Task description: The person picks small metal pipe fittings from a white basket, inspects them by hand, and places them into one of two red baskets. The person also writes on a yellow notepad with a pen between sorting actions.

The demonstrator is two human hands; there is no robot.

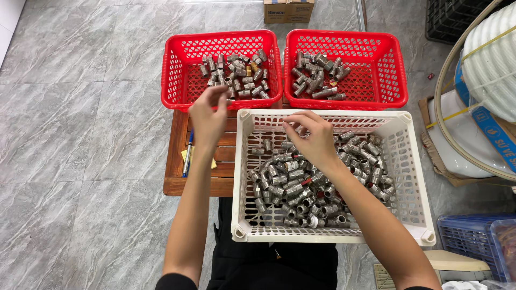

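A white plastic basket [419,182] in front of me holds a heap of silver metal pipe fittings [293,180]. My right hand [312,138] reaches down into it, fingers curled over the fittings near the back wall; whether it grips one I cannot tell. My left hand [208,115] hovers at the front rim of the left red basket [177,70], fingertips pinched together; a fitting between them is not clearly visible. That red basket holds short straight fittings [236,75]. The right red basket [387,64] holds tee-shaped and longer fittings [317,75].
The baskets rest on a low wooden slatted table [180,166] with pens and yellow notes [188,153] on it. A cardboard box [288,11] stands behind, coiled white hose [492,59] at right, blue crates [473,236] at lower right, grey tiled floor around.
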